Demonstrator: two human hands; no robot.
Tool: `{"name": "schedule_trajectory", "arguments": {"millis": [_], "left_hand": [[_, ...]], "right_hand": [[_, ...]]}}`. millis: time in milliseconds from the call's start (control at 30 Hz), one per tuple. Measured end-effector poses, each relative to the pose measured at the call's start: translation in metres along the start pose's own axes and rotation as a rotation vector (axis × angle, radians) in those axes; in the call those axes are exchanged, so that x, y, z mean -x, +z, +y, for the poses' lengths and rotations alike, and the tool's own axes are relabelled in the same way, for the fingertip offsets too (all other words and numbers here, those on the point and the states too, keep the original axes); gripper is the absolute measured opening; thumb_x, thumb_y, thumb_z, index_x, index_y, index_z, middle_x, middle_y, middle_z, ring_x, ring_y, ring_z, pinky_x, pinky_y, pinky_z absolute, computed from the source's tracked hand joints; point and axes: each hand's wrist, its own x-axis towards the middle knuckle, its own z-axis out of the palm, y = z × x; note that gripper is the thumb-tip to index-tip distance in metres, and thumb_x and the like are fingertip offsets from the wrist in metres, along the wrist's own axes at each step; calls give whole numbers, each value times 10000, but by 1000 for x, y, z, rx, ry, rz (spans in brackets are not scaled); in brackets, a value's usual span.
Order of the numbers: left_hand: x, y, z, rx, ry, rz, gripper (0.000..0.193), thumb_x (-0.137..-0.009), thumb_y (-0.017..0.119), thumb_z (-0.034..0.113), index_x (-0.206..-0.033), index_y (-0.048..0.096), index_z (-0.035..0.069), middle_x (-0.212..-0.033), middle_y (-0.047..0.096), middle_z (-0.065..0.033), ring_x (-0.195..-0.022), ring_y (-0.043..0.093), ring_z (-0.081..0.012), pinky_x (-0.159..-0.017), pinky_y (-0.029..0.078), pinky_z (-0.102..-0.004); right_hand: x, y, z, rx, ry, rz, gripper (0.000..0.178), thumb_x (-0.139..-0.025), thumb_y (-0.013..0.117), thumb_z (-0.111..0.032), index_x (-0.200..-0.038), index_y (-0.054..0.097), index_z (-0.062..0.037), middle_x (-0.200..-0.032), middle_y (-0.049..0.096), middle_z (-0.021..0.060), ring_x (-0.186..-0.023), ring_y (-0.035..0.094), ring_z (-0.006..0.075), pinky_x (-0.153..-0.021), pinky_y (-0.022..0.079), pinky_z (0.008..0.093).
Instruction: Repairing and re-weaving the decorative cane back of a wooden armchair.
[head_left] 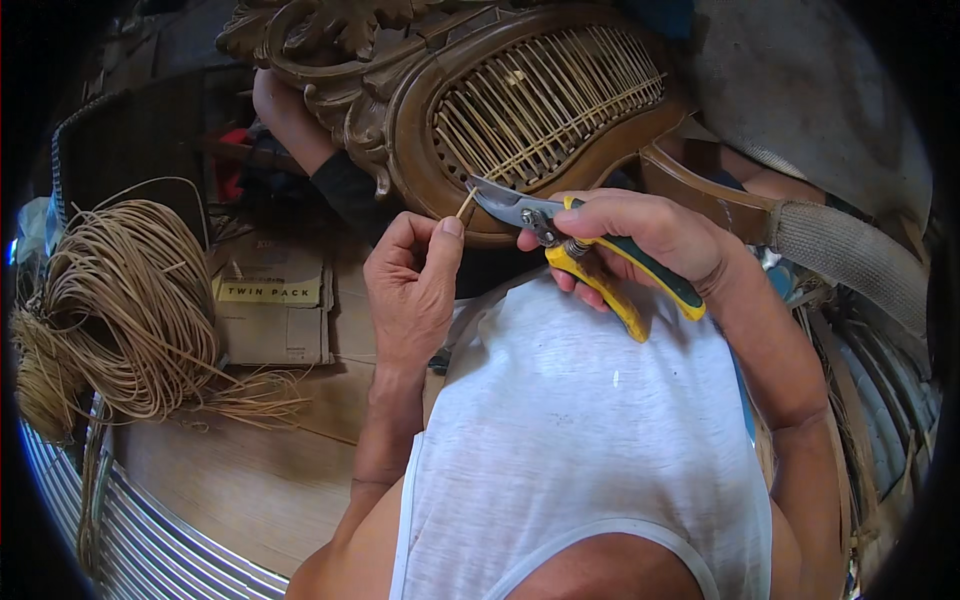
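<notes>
Head view: one left hand [410,285] pinches one thin cane strip [465,206] between thumb and forefinger, other fingers curled, at the lower edge of a carved wooden frame [405,150] whose top is cut off. One right hand [650,235] wraps one pair of pruning shears [542,228], handles apart; whether the strip's end lies between the blades is unclear. Another person's arm [298,125] is partly hidden behind the frame.

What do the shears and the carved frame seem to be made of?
Shears: the blades look like steel, from their grey metallic shine; the yellow and green handles are probably coated in plastic or rubber, judging by bold colours. Carved frame: apparently brown varnished wood, given its slight gloss.
</notes>
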Motion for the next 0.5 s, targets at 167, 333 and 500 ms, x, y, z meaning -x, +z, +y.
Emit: {"name": "schedule_trajectory", "arguments": {"millis": [167, 333, 500], "left_hand": [[0, 1, 1, 15, -4, -4, 253, -1048, 669, 149, -818, 597, 71, -695, 494, 110, -612, 375, 29, -517, 272, -192], [0, 1, 1, 16, -17, 1, 254, -1049, 666, 146, -817, 597, 71, -695, 492, 112, -610, 365, 33, -515, 259, -190], [0, 2, 1, 26, -11, 5, 245, -1045, 672, 142, -821, 606, 68, -699, 498, 112, -617, 371, 30, -524, 264, -190]], "right_hand": [[2, 0, -7, 241, -18, 23, 424, -965, 618, -477, -1018, 644, -56, -862, 657, 56, -731, 643, 136, -700, 523, 304], [5, 3, -12, 376, 1, 47, 498, -993, 616, -382, -1300, 615, 9, -893, 639, 53, -764, 615, 121, -721, 488, 264], [3, 4, -16, 496, -12, 42, 517, -989, 612, -411, -1294, 617, 6, -921, 631, 49, -785, 609, 119, -725, 487, 269]]}}
